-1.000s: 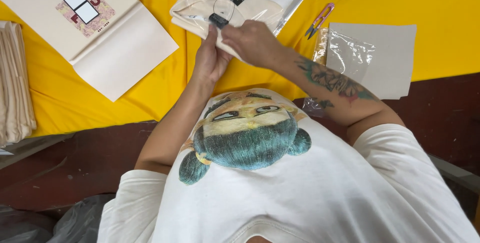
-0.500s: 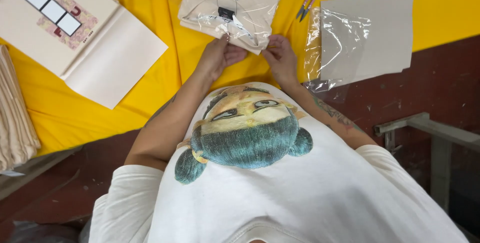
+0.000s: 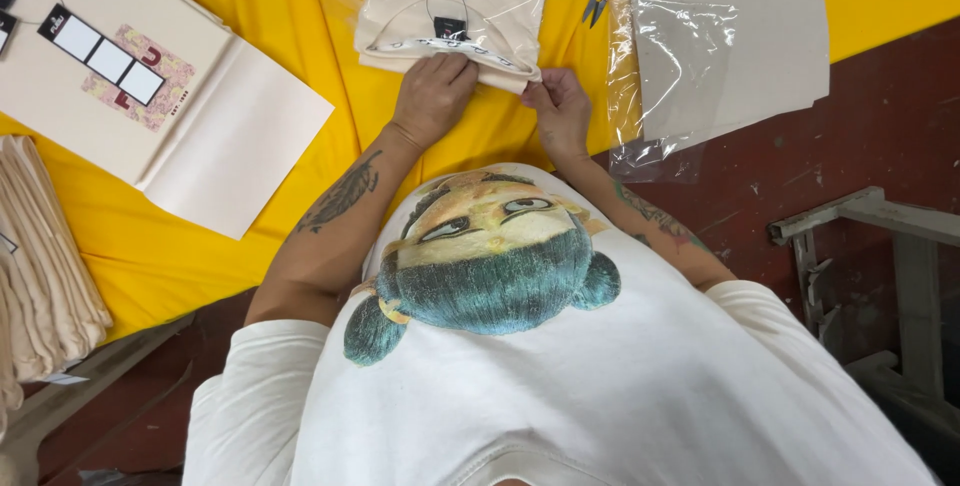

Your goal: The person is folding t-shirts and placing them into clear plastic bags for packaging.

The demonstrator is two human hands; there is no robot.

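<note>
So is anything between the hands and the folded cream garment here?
Nothing visible. The left hand rests on the near edge of the folded cream garment, and the right hand pinches its near corner; the clear bag lies apart to the side.
</note>
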